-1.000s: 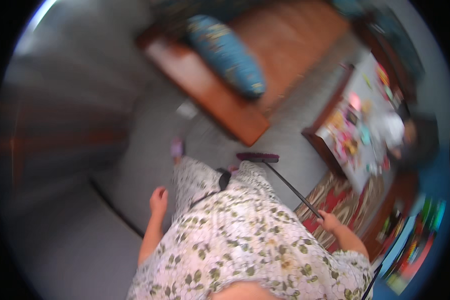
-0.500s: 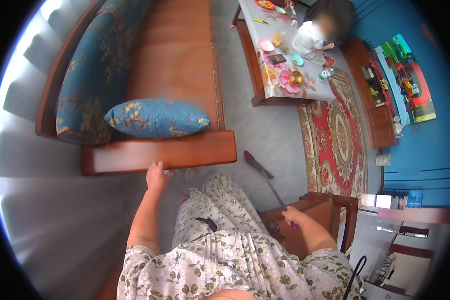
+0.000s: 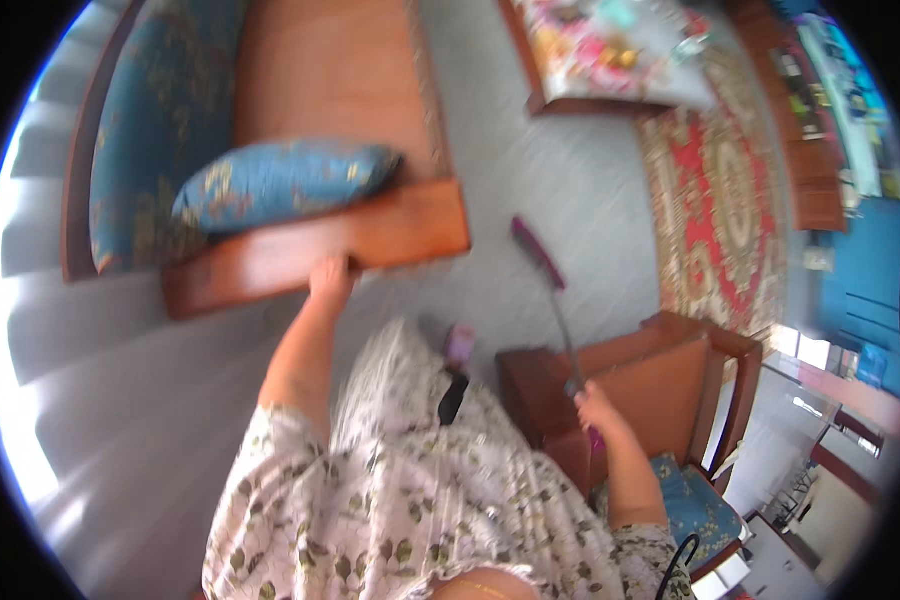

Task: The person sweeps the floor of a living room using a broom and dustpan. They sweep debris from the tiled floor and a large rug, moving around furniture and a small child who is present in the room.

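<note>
1. The right hand [image 3: 592, 402] is clamping around the broom [image 3: 564, 325], fingers wrapped about the handle near its near end.
2. Just nearer than that fist, a purple grip end [image 3: 597, 440] is showing, slightly blurred.
3. The broom is slanting over the floor, between the sofa and the brown armchair [image 3: 645, 385]; its long axis is running from near right to far left.
4. The left hand [image 3: 330, 278] is resting on the near edge of the sofa's wooden armrest [image 3: 410, 232]; I cannot tell whether its fingers are closing around it.
5. Farther along, the thin grey handle is leading to the broom's narrow head [image 3: 538, 254], which is pointing far left, its own length slanting more steeply sideways than the handle.
6. The head is showing purple-magenta, long and slim, above the grey floor [image 3: 610, 240].
</note>
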The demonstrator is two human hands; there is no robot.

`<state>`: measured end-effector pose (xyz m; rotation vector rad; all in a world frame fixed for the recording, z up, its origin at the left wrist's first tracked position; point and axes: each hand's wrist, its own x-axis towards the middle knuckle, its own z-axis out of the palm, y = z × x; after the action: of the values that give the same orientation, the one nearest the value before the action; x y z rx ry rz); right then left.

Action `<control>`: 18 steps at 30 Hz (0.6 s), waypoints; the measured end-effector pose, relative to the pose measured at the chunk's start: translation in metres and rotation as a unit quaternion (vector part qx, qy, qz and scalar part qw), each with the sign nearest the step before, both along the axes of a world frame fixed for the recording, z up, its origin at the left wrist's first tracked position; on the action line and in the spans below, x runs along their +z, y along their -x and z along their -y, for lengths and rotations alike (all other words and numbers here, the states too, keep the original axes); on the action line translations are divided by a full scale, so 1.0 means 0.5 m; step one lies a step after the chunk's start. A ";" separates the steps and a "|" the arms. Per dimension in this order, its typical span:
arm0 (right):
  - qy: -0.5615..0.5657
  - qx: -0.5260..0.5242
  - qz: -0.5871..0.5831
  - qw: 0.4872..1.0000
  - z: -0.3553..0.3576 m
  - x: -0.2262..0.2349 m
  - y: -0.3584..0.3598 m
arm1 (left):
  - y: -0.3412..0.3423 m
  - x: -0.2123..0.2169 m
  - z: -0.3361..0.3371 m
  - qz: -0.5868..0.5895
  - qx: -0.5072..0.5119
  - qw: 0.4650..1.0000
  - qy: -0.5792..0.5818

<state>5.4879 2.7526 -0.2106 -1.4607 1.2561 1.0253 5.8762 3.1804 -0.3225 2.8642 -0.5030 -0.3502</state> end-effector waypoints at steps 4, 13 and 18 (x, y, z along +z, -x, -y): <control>-0.013 -0.061 -0.029 0.998 0.011 0.005 0.021 | -0.013 0.052 0.036 -0.112 -0.047 0.992 -0.040; 0.006 -0.070 -0.038 0.997 0.006 0.055 0.001 | -0.021 0.153 0.075 -0.147 -0.027 0.978 -0.147; 0.012 -0.069 -0.029 0.997 -0.007 0.062 0.006 | -0.021 0.143 0.063 -0.129 -0.030 0.980 -0.151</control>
<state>5.4850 2.7560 -0.1794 -1.3504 1.3944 0.9696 5.8866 3.1489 -0.2511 3.0264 -0.5244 -0.8652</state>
